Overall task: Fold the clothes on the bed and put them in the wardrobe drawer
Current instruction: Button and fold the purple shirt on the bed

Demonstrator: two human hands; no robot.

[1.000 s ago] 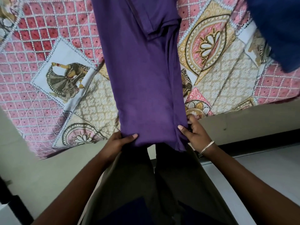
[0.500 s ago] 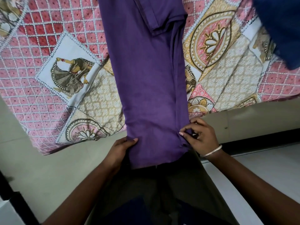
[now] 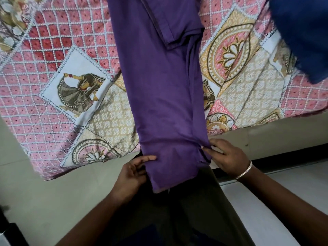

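two hands hold the purple garment (image 3: 163, 96), folded lengthwise on the bed (image 3: 58, 96), hem overhanging: your left hand (image 3: 132, 174) and right hand (image 3: 225, 157) pinch its near corners. soft, light, limp cloth; grip corners, expect sagging.

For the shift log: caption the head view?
Both hands, left and right, pinch the purple garment's hem at the bed edge.

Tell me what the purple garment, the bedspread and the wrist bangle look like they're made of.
Purple garment: soft matte knit, probably cotton, since it drapes in gentle folds. Bedspread: printed woven cloth, likely cotton, with flat matte patterns. Bangle: probably metal, thin, pale and shiny.
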